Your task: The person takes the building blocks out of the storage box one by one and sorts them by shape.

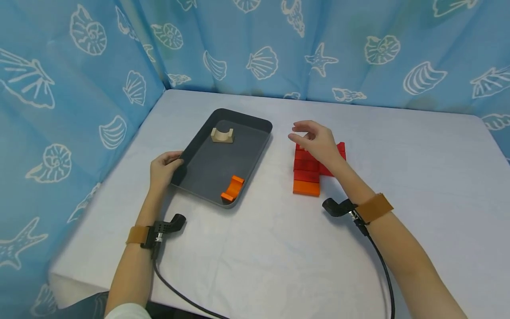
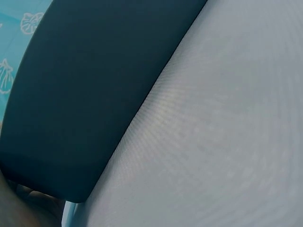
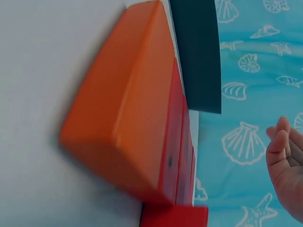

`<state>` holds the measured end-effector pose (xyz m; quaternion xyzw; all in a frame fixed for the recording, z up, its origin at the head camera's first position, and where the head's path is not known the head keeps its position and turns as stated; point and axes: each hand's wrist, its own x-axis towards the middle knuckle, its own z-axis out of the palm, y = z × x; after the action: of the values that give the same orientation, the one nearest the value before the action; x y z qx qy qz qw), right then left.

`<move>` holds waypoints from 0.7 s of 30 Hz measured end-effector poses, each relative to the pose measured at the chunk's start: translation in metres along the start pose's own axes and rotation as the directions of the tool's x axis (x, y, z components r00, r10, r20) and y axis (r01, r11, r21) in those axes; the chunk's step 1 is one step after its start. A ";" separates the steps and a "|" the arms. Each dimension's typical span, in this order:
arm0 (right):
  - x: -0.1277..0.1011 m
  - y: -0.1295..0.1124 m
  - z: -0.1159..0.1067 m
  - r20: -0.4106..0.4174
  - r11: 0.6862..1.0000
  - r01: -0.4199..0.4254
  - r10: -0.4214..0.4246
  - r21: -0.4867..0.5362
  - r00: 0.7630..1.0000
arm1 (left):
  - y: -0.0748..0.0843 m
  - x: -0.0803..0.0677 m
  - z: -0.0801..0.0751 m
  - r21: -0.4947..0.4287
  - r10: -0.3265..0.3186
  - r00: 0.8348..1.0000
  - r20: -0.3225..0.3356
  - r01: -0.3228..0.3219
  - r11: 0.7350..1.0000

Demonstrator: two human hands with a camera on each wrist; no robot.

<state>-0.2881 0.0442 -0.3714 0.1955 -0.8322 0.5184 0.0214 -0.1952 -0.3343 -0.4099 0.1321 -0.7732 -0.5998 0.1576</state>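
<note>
My left hand (image 1: 162,170) grips the left rim of a dark grey tray (image 1: 195,175), thumb over the edge. The left wrist view shows the tray's outer wall (image 2: 90,85) close up, with part of the hand at the lower left. Inside the tray, a cream block with a curved notch (image 1: 222,136) sits near the far end, and an orange notched block (image 1: 233,189) at the near right corner. My right hand (image 1: 316,139) hovers over several red blocks (image 1: 307,165), fingers bent and nothing visible between them. An orange block (image 1: 306,188) lies at their near end.
A white cloth (image 1: 255,266) covers the table. Behind and to the left hangs a blue curtain with shell prints (image 1: 239,48). Each wrist wears a strapped camera, and black cables (image 1: 384,266) trail from them toward the near edge.
</note>
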 end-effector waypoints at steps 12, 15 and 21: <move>0.013 -0.021 0.033 0.045 0.995 -0.078 0.075 0.067 0.996 | 0.001 0.000 -0.002 -0.027 0.010 1.000 0.016 -0.010 1.000; 0.017 -0.025 0.042 0.062 0.994 -0.073 0.068 0.079 0.996 | 0.000 0.001 -0.002 -0.019 0.012 1.000 0.009 -0.012 1.000; 0.021 -0.028 0.056 0.097 0.994 -0.072 0.063 0.087 0.993 | 0.000 0.002 -0.001 -0.003 0.030 1.000 0.005 -0.030 1.000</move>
<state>-0.2881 -0.0217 -0.3683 0.1922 -0.8140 0.5463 -0.0441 -0.1961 -0.3364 -0.4099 0.1188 -0.7746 -0.5990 0.1648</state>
